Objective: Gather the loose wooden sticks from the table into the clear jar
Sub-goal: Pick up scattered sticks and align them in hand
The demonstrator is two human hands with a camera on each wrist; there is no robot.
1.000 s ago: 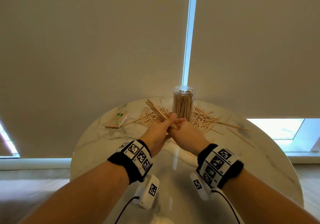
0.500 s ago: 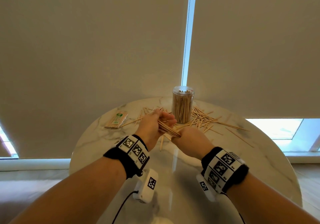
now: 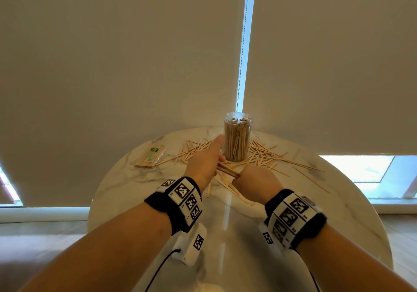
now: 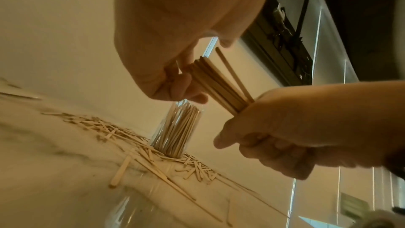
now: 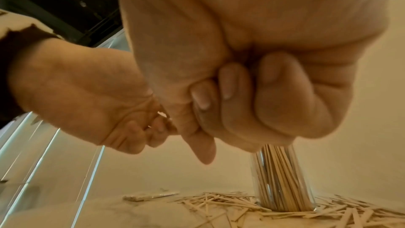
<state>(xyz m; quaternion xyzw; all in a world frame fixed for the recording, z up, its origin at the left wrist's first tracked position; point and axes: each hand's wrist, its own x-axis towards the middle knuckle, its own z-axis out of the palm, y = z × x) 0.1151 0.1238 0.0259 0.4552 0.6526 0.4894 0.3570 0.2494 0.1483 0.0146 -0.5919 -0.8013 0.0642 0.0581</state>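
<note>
The clear jar [image 3: 237, 141] stands upright at the table's far side, packed with wooden sticks. Just in front of it, both hands hold one bundle of sticks [image 3: 228, 171] above the table. In the left wrist view my left hand [image 4: 186, 82] pinches the bundle's [image 4: 219, 82] upper end with curled fingers. My right hand [image 4: 274, 127] is fisted round the lower end; in the right wrist view that right hand [image 5: 219, 93] hides the sticks. Loose sticks [image 3: 194, 150] lie scattered left of the jar, and more loose sticks [image 3: 266, 156] lie to its right.
A wrapped packet of sticks [image 3: 150, 156] lies at the far left of the round marble table [image 3: 338, 201]. A few long thin sticks [image 3: 311, 176] reach towards the right edge. Roller blinds hang close behind the jar.
The bundle stuck out past my left hand a second ago; now it spans the two hands. My left hand moved towards the jar, my right hand drew back and right.
</note>
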